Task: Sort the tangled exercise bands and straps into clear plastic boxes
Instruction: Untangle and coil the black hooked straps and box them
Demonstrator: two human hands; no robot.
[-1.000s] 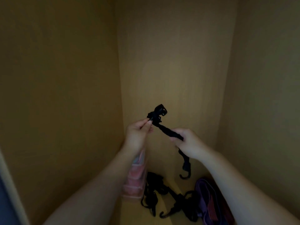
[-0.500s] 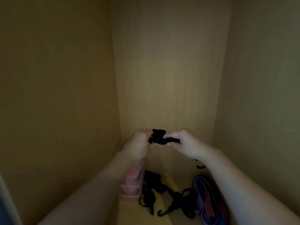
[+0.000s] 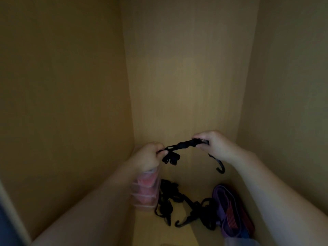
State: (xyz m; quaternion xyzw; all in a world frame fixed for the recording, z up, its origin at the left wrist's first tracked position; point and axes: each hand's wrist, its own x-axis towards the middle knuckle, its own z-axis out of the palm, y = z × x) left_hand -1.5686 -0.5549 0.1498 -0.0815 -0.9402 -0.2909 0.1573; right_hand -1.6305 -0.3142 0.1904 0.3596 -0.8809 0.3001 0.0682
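Observation:
A black strap [image 3: 182, 145] with hooks stretches in the air between my two hands inside a dim wooden cupboard. My left hand [image 3: 148, 158] pinches its left end, where a small buckle dangles. My right hand [image 3: 215, 145] grips its right end, and a hook [image 3: 221, 167] hangs below that hand. Below my left hand stands a clear plastic box [image 3: 146, 190] with pink bands inside. A tangle of black straps [image 3: 179, 205] lies on the cupboard floor beside it.
Purple and red bands [image 3: 229, 212] lie heaped at the floor's right side, against the black tangle. Wooden walls close in on the left [image 3: 62, 103], back [image 3: 184, 77] and right [image 3: 287, 103]. A pale door edge [image 3: 10, 210] shows at the lower left.
My hands were close together with the strap bunched between them; now they have moved apart and the strap is drawn out between them. The right hand has risen slightly.

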